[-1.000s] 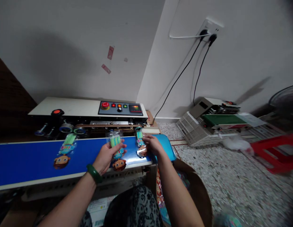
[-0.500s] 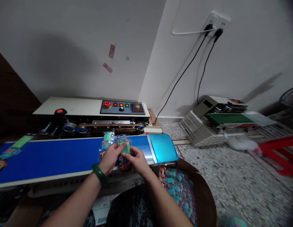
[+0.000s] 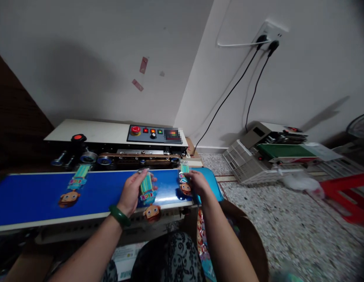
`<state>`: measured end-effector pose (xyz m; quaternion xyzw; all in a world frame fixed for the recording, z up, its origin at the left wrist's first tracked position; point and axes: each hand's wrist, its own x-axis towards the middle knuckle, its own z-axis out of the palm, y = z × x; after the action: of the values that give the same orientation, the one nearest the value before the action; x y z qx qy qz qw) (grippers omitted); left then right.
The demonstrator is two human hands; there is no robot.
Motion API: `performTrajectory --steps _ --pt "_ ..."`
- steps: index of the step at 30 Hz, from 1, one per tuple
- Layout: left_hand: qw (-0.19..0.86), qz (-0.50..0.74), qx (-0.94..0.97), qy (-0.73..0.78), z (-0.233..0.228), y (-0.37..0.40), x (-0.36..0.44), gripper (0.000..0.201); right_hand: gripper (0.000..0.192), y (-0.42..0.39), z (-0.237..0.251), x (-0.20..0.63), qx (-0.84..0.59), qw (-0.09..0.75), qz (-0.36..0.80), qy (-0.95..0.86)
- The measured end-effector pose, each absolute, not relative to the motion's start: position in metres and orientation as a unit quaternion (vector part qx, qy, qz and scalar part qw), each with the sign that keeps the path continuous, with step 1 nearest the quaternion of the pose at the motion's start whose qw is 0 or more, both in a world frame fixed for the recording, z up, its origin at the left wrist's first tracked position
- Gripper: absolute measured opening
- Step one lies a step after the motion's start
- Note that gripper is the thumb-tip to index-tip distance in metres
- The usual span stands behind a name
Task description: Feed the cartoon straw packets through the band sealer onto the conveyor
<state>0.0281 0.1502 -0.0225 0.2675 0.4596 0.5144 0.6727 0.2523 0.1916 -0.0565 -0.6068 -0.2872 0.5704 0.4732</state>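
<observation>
My left hand (image 3: 132,191), with a green bangle at its wrist, pinches a clear packet (image 3: 147,192) by its upper end. The packet has green and yellow stripes and a brown cartoon face that overhangs the belt's near edge. At the belt's right end, my right hand (image 3: 200,183) has its fingers closed on the side of a similar packet (image 3: 184,179), face end toward me. Another such packet (image 3: 74,184) lies on the blue conveyor belt (image 3: 108,192) to the left, its striped end close to the rollers of the band sealing machine (image 3: 94,131).
Below the belt's right end stands a round brown container (image 3: 255,243) with several packets (image 3: 204,246). A red stop button (image 3: 135,130) sits on the control panel. To the right are a white crate (image 3: 239,160), a second machine with a green belt (image 3: 284,150) and a red stool (image 3: 346,196).
My hands have parted: the right moved right onto another packet, while the left keeps its packet. The packet lying on the belt has travelled left, and the far-left one is out of view.
</observation>
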Motion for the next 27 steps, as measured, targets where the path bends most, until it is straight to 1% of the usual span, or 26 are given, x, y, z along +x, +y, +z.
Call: performTrajectory --steps 2,4,8,11,12,14,16,19,22,25,27 --pt "0.678 0.498 0.277 0.464 -0.023 0.150 0.029 0.030 0.014 0.200 -0.054 0.250 -0.607 0.447 0.582 -0.305" --pt "0.671 0.496 0.291 0.468 -0.025 0.150 0.030 0.030 0.013 0.204 -0.052 0.243 -0.606 0.445 0.577 -0.320" --pt "0.632 0.513 0.340 0.472 -0.030 0.152 0.031 0.031 0.019 0.186 -0.048 0.218 -0.584 0.494 0.539 -0.352" --pt "0.623 0.525 0.370 0.446 -0.032 0.152 0.034 0.032 0.028 0.156 -0.044 0.191 -0.469 0.469 0.609 -0.434" --pt "0.630 0.519 0.376 0.438 -0.032 0.151 0.036 0.034 0.028 0.147 -0.043 0.183 -0.439 0.456 0.630 -0.449" --pt "0.641 0.495 0.396 0.433 -0.033 0.149 0.038 0.037 0.022 0.133 -0.045 0.173 -0.424 0.449 0.642 -0.454" --pt "0.626 0.474 0.431 0.444 -0.032 0.147 0.038 0.041 0.017 0.129 -0.048 0.175 -0.447 0.462 0.630 -0.434" --pt "0.594 0.451 0.465 0.478 -0.032 0.146 0.035 0.047 0.019 0.137 -0.056 0.202 -0.508 0.506 0.599 -0.358" --pt "0.589 0.429 0.464 0.504 -0.033 0.147 0.031 0.043 0.016 0.157 -0.063 0.238 -0.575 0.537 0.547 -0.287" --pt "0.580 0.408 0.480 0.516 -0.033 0.147 0.031 0.035 0.010 0.179 -0.066 0.258 -0.616 0.500 0.533 -0.294" --pt "0.580 0.389 0.498 0.514 -0.034 0.145 0.034 0.032 0.013 0.194 -0.065 0.258 -0.619 0.476 0.536 -0.322"
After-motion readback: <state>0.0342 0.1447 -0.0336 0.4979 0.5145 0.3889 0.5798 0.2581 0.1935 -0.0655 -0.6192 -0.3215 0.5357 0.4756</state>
